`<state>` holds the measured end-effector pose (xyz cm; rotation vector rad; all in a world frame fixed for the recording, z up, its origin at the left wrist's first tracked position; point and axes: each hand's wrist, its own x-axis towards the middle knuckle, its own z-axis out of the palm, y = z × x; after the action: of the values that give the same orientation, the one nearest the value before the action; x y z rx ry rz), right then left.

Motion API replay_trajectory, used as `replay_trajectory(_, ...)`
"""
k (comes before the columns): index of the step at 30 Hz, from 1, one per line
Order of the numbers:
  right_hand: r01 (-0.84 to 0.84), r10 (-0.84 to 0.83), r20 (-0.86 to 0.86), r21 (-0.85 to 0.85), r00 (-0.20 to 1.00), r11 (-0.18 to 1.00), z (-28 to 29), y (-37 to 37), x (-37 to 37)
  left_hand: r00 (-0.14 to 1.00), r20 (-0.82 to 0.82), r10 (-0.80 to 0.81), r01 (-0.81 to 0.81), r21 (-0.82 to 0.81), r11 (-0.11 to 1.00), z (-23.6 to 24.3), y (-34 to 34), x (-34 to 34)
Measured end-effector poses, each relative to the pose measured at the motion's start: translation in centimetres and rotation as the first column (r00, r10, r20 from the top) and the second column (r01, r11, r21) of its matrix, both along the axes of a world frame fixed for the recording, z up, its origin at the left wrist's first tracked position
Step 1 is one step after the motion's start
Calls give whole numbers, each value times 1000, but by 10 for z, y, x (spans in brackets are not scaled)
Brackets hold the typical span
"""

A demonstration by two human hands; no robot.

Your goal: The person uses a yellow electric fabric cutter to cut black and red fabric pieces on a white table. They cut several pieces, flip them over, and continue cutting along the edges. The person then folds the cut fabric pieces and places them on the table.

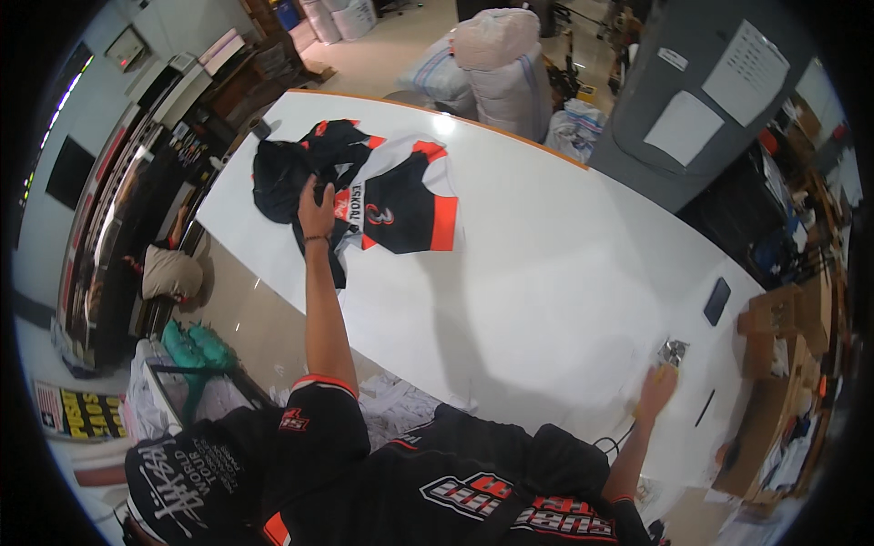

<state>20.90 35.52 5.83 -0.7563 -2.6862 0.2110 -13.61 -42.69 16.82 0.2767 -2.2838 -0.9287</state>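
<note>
My left arm reaches far across the white table. My left hand is at a black, white and orange jersey with a number on it, its thumb and fingers around dark fabric beside the bunched black part. The rest of the jersey lies flat to the right of that hand. By the table's right side, my right hand closes on a small silver-and-yellow tool, whose exact kind I cannot make out. A dark cord loops near my right forearm.
A phone and a thin black stick, perhaps a pen, lie near the right edge. Cardboard boxes stand beyond it. Stuffed white sacks and a grey pillar are behind the table. A long machine runs along the left.
</note>
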Motion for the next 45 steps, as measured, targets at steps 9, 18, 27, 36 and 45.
replay_trajectory(9, -307, 300, 176, 13, 938, 952, -67, -90, -33, 888, 406, -214, 352, -302, 886, -171, 169, 49)
replay_trajectory(18, -243, 955, -255, -946, 149, -215, 65, -335, -45, 834, 535, -136, 404, -424, 810, -172, 257, 48)
replay_trajectory(27, -567, 568, -294, -726, 768, 391, 75, -255, -95, 336, 179, -925, 929, 100, 357, -54, 365, 191)
replay_trajectory(36, -846, 728, -466, -436, 503, 306, 242, -209, -58, 613, 173, -771, 790, -133, 598, -26, 284, 193)
replay_trajectory(45, -882, 79, -944, -266, 320, 388, 334, -155, -29, 915, -337, -220, 130, -269, 954, 86, 165, 116)
